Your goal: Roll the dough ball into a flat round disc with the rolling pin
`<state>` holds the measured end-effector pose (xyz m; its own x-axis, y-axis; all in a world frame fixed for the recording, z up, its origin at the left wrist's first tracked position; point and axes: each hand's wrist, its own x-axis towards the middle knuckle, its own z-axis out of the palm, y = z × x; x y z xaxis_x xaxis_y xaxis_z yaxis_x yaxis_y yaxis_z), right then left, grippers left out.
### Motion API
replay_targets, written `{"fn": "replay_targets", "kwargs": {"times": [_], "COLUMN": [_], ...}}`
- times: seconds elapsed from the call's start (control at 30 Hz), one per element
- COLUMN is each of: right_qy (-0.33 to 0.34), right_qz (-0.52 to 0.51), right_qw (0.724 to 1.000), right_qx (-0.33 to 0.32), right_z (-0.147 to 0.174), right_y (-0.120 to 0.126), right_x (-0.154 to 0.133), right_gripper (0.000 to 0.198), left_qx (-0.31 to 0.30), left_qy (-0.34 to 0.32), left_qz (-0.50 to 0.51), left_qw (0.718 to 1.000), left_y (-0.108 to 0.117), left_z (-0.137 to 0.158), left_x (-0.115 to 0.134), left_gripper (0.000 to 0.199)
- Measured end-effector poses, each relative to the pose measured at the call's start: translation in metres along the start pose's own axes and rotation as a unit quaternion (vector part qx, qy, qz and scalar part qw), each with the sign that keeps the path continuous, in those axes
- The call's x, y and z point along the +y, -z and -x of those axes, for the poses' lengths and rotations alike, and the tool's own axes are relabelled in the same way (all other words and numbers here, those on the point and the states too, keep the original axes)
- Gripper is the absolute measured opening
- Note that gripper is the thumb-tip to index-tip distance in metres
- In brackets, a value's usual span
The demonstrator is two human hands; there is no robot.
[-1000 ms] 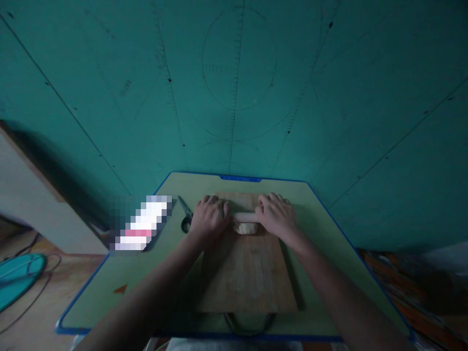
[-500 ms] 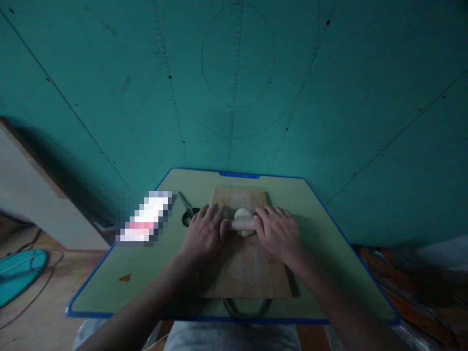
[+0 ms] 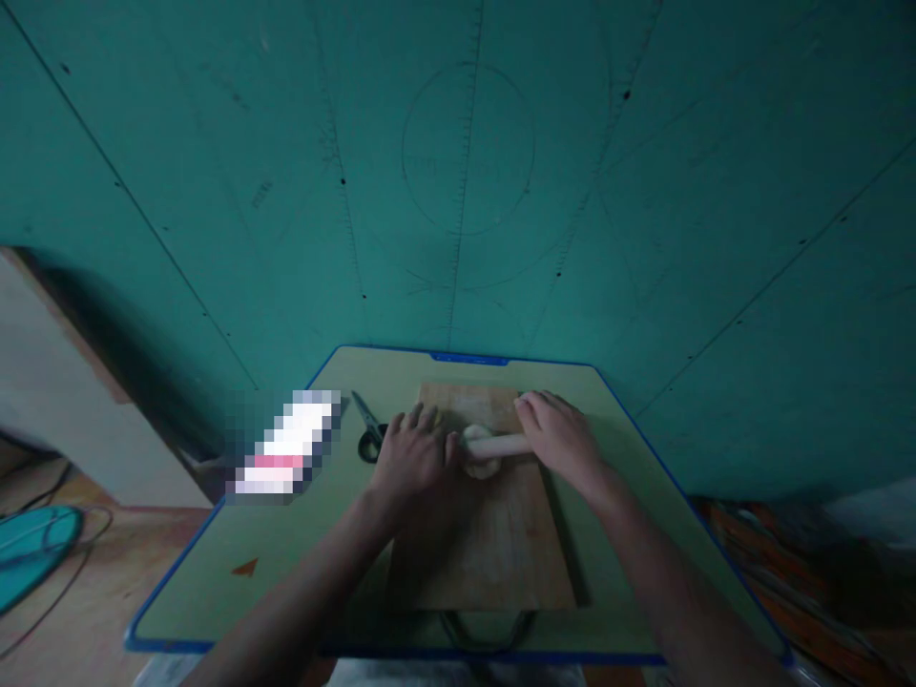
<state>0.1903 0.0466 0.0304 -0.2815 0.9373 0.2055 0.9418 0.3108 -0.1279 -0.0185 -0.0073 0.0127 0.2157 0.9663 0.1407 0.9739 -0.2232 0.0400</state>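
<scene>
A pale rolling pin (image 3: 497,446) lies across a small piece of dough (image 3: 481,468) on a wooden cutting board (image 3: 487,544). My left hand (image 3: 419,453) is over the pin's left end, its fingers pointing forward and covering that end. At the other end, my right hand (image 3: 562,429) is closed, with its thumb side toward the pin; the pin's right tip is hidden by it. The dough shows as a rounded lump in front of and behind the pin. The pin slants slightly, its right end farther from me.
Scissors (image 3: 368,425) lie just left of the board on a blue-edged folding table (image 3: 307,553). Farther left is a blurred-out bright rectangular item (image 3: 290,444). A small orange triangle (image 3: 244,568) is near the front left. A green wall (image 3: 458,191) rises behind.
My right hand has slid right along the pin, away from the dough, baring more of the pin. The pin has tilted a little. The view has tipped slightly upward.
</scene>
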Motion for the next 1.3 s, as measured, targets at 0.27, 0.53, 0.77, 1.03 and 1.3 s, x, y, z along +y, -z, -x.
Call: {"fn": "replay_targets", "kwargs": {"times": [0.27, 0.53, 0.77, 1.03, 1.3], "right_qy": [-0.037, -0.087, -0.114, -0.111, -0.03], "right_qz": [-0.041, -0.036, -0.019, -0.009, 0.027], "right_qw": [0.998, 0.993, 0.989, 0.99, 0.998], "right_qx": [-0.036, -0.069, -0.094, -0.085, -0.044], "right_z": [-0.038, -0.068, -0.077, -0.06, -0.021], "right_y": [-0.019, -0.033, -0.035, -0.033, -0.026], "right_x": [0.007, 0.014, 0.013, 0.008, 0.003], "right_gripper": [0.02, 0.023, 0.033, 0.035, 0.034], "left_qx": [0.0, 0.017, 0.019, 0.024, 0.027], "left_qy": [0.01, 0.015, 0.005, 0.015, 0.03], "left_qz": [-0.007, -0.002, -0.023, -0.011, -0.004], "left_qw": [1.0, 1.0, 1.0, 1.0, 0.999], "left_y": [0.0, -0.01, -0.021, -0.029, -0.014], "left_z": [-0.053, -0.078, -0.086, -0.082, -0.044], "left_x": [-0.015, -0.026, -0.033, -0.034, -0.017], "left_gripper": [0.037, 0.04, 0.044, 0.049, 0.053]}}
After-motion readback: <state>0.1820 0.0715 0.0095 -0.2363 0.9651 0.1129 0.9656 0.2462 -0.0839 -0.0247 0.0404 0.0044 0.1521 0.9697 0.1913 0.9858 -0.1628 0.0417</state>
